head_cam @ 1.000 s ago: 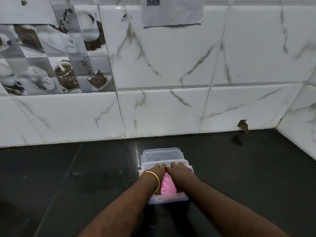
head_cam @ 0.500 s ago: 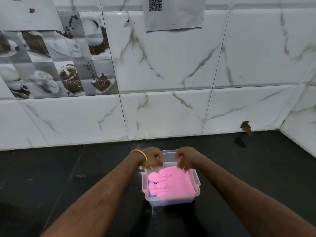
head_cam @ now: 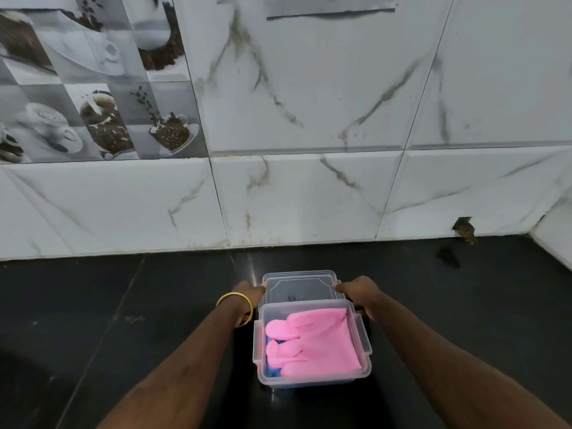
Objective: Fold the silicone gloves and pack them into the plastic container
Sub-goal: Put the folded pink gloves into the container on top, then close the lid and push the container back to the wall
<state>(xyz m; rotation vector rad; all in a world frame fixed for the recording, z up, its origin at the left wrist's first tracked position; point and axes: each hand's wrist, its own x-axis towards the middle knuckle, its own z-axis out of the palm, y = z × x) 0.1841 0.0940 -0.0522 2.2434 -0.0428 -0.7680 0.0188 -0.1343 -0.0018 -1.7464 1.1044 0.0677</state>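
A clear plastic container stands on the black counter near me. A folded pink silicone glove lies inside it, with a bit of blue glove showing underneath at the left. The clear lid lies flat just behind the container. My left hand, with a gold bangle on the wrist, touches the lid's left edge. My right hand touches the lid's right edge. Whether the fingers grip the lid is hard to tell.
The black counter runs to a white marble-tiled wall close behind the lid. A side wall closes the right corner. A small hole in the tile sits at the back right.
My hands have left the pink glove in the container and moved back to the two sides of the lid. The camera has moved closer.
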